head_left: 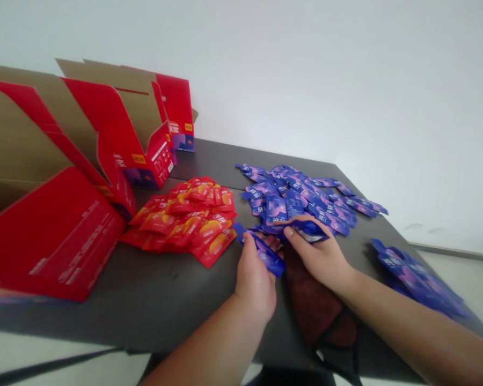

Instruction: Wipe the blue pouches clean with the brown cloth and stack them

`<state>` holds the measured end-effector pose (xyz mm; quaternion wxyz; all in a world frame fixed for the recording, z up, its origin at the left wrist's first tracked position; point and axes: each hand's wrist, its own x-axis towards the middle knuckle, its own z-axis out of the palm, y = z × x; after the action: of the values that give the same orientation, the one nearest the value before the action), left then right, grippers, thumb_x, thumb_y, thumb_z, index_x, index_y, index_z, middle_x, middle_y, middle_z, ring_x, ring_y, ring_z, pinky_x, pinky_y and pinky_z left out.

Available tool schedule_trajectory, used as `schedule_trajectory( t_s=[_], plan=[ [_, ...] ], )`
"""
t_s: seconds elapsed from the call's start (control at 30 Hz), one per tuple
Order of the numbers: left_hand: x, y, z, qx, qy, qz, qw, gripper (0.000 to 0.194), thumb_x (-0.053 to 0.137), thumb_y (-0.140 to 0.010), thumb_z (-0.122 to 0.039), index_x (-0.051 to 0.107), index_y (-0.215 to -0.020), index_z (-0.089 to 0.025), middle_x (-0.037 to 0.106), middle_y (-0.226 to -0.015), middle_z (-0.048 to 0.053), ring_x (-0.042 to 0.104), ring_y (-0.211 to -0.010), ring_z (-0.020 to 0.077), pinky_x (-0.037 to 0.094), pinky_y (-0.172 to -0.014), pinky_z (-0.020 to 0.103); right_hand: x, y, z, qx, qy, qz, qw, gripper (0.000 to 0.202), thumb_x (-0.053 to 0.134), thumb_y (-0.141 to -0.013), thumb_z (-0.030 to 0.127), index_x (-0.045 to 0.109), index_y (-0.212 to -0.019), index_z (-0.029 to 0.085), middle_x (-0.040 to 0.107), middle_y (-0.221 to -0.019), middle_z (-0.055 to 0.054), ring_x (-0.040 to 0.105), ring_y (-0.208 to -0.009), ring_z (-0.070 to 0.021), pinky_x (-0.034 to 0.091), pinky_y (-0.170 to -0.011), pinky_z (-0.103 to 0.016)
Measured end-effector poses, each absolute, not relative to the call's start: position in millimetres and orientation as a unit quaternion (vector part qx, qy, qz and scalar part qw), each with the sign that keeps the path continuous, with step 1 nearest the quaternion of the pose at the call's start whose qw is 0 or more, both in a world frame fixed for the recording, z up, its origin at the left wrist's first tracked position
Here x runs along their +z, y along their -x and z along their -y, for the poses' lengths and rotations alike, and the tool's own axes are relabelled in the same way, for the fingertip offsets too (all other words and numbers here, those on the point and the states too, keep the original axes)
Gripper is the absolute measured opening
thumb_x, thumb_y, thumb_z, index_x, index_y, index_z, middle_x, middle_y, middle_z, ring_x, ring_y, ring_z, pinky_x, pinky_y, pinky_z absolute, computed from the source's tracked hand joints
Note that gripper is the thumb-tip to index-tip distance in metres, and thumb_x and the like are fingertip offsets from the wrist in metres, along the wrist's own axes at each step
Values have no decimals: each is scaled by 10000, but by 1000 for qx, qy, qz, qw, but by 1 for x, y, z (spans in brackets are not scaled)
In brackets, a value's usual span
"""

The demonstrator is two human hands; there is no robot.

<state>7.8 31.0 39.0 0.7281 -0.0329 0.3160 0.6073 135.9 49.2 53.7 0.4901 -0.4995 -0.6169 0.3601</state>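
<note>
My left hand is closed on a blue packet, its thumb over the upper part. Close beside it, my right hand grips another blue packet between thumb and fingers. Just beyond both hands lies a loose pile of blue packets with pink and purple prints. Red packets with orange prints are heaped to the left of my left hand. Beneath my right hand and wrist is a dark reddish-brown cloth item, partly covered.
Open red cardboard boxes stand along the left side, with another red box at the back. More blue packets are stacked near the right edge of the dark table. A white wall rises behind.
</note>
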Motion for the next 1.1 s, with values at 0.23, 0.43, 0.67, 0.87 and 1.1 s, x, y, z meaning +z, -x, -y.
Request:
schedule_trajectory(
  t_s=[0.23, 0.43, 0.67, 0.87, 1.1],
  plan=[
    [37, -10, -29, 633, -27, -312, 709, 436, 421, -1159, -553, 708, -1205, -227, 801, -1091, 77, 800, -997, 198, 631, -947, 333, 63, -122, -55, 574, 466, 319, 593, 265, 815, -887, 434, 724, -1088, 287, 838, -1096, -53, 794, -1101, -345, 692, -915, -547],
    [38, -11, -27, 651, -80, -298, 694, 339, 844, -950, -345, 750, -1242, -202, 803, -1244, 95, 765, -1188, 277, 591, -1063, 383, 55, -126, -36, 657, 489, 385, 425, 327, 887, -828, 396, 776, -1087, 231, 845, -966, -49, 816, -865, -276, 686, -776, -417],
    [41, 2, -37, 678, -16, -336, 654, 281, 688, -926, -147, 658, -1201, -202, 782, -887, 16, 788, -856, 171, 609, -866, 296, 94, -168, -56, 358, 516, 734, 259, 386, 673, -1002, 543, 778, -1112, 189, 839, -1018, -73, 795, -948, -275, 654, -884, -430],
    [44, 4, -34, 628, -21, -349, 695, 130, 684, -974, -258, 682, -1066, -166, 742, -820, 37, 770, -711, 181, 595, -673, 254, 93, -203, -133, 13, 614, 737, 284, 561, 427, -1082, 465, 550, -1543, 170, 566, -1608, -215, 509, -1502, -412, 361, -1255, -655],
    [49, 5, -29, 591, -35, -359, 722, 416, 551, -1084, -544, 680, -1017, -154, 739, -804, 62, 793, -699, 225, 634, -666, 314, 39, -222, -182, 45, 618, 767, 169, 915, 562, -936, 779, 521, -1585, 137, 455, -1691, -272, 357, -1601, -491, 247, -1274, -751]
  ],
)
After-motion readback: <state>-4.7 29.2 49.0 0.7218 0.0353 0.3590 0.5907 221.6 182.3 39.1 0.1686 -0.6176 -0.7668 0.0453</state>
